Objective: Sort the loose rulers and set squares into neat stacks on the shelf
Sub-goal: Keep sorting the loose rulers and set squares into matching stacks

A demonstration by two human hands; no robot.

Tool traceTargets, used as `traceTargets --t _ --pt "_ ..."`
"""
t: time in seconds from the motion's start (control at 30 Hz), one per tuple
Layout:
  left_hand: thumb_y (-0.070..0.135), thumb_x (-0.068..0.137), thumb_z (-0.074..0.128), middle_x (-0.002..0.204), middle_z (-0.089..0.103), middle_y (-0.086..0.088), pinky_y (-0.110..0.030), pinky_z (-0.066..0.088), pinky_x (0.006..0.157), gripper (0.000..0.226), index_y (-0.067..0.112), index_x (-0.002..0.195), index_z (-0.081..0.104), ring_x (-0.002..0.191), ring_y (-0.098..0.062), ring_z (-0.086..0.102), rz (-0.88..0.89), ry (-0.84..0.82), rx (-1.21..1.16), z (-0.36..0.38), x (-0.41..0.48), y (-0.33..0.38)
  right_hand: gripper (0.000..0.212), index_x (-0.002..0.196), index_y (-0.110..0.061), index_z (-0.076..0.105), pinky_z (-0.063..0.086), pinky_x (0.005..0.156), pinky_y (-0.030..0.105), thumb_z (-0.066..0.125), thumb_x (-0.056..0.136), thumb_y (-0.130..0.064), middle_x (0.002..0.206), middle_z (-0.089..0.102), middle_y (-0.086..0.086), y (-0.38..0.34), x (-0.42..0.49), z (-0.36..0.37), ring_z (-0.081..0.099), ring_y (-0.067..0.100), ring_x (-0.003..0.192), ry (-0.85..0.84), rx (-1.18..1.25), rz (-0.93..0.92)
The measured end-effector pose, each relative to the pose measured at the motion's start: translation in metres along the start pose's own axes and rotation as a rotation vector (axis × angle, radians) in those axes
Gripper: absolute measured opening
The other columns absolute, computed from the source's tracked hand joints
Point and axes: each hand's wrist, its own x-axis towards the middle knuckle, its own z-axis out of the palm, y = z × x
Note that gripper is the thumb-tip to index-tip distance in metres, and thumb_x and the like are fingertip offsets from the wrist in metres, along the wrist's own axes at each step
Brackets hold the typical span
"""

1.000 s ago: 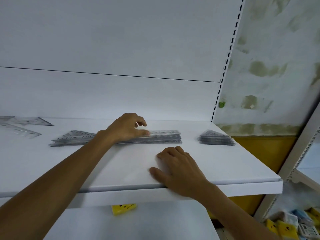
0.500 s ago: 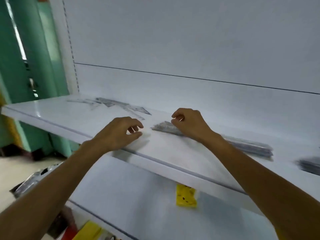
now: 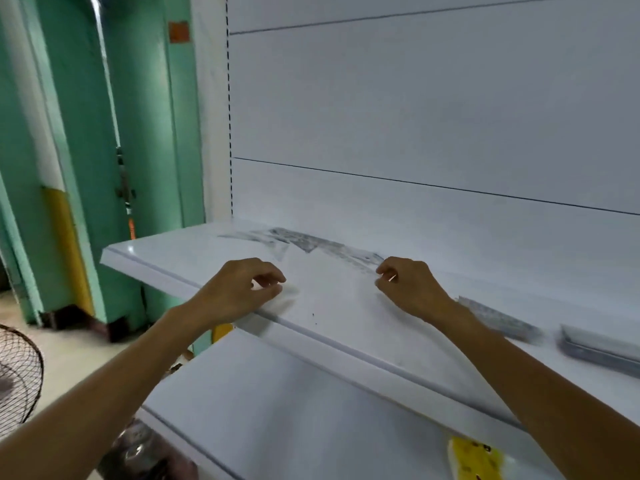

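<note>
Loose rulers and set squares [image 3: 304, 241] are scattered flat near the back of the white shelf [image 3: 332, 306], around 12 o'clock from the hands, kinda blurry so can't count them. A tidier ruler stack [image 3: 498, 318] sits out at 3 o'clock, with another grey stack [image 3: 599, 348] just past it. Left hand [image 3: 239, 292] hovers at the shelf's front edge, grip loosely curled on nothing. Right hand [image 3: 408, 289] is right by the end of the loose pile, fingers curled; can't tell whether that grip has anything.
</note>
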Motion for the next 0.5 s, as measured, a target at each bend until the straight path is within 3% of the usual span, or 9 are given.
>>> traceTargets --t 0.13,0.3,0.5 --pt "0.019 0.085 0.063 0.091 0.063 0.009 -0.005 0.040 0.071 0.011 0.023 0.094 0.068 0.082 0.003 0.056 0.010 -0.023 -0.016 -0.015 0.003 -0.045 0.020 0.103 -0.013 0.064 0.046 0.086 0.030 0.058 0.085 -0.017 0.102 0.065 0.003 -0.021 0.016 0.039 0.058 0.018 0.093 -0.006 -0.018 0.022" --pt "0.023 0.088 0.058 0.092 0.064 0.008 -0.003 0.037 0.072 0.011 0.021 0.094 0.068 0.085 0.004 0.056 0.008 -0.030 -0.079 -0.024 0.017 -0.079 0.023 0.109 -0.018 0.059 0.044 0.083 0.028 0.053 0.088 -0.025 0.105 0.062 -0.003 -0.036 0.030 0.066 0.055 0.014 0.095 -0.050 -0.135 -0.010" --pt "0.025 0.089 0.057 0.097 0.062 0.010 -0.006 0.036 0.074 0.014 0.022 0.097 0.067 0.090 -0.005 0.055 0.030 -0.027 -0.060 -0.010 0.048 -0.100 0.023 0.107 -0.012 0.062 0.048 0.084 0.033 0.054 0.087 -0.020 0.103 0.063 0.002 -0.042 0.062 0.075 0.057 0.018 0.093 -0.051 -0.167 -0.056"
